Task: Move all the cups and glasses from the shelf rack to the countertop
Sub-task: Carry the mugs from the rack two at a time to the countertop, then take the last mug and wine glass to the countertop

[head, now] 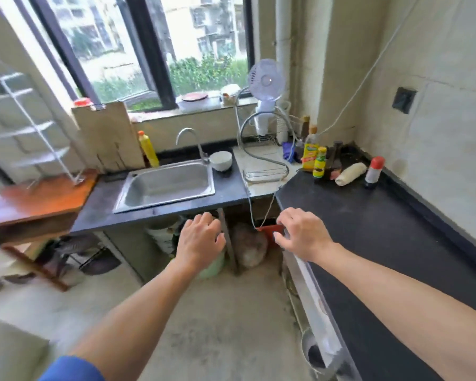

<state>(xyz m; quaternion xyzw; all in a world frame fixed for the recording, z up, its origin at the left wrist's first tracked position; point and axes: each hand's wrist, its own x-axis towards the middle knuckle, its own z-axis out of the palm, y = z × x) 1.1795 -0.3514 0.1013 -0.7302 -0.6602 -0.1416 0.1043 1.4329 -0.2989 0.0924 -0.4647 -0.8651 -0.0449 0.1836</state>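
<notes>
A white wire shelf rack (30,127) stands at the far left on a wooden table (44,199); it is blurred and I cannot make out any cups or glasses on it. The dark countertop (374,243) runs along the right wall. My left hand (201,237) hangs in front of the counter's edge below the sink, fingers apart and empty. My right hand (302,232) hovers at the countertop's near corner, fingers spread, holding nothing.
A steel sink (165,185) with a tap and a white bowl (221,160) sits in the middle. Bottles, a roll and a small fan (265,86) crowd the back right corner. A cutting board (107,136) leans behind the sink. Bags and a bucket lie under the counter.
</notes>
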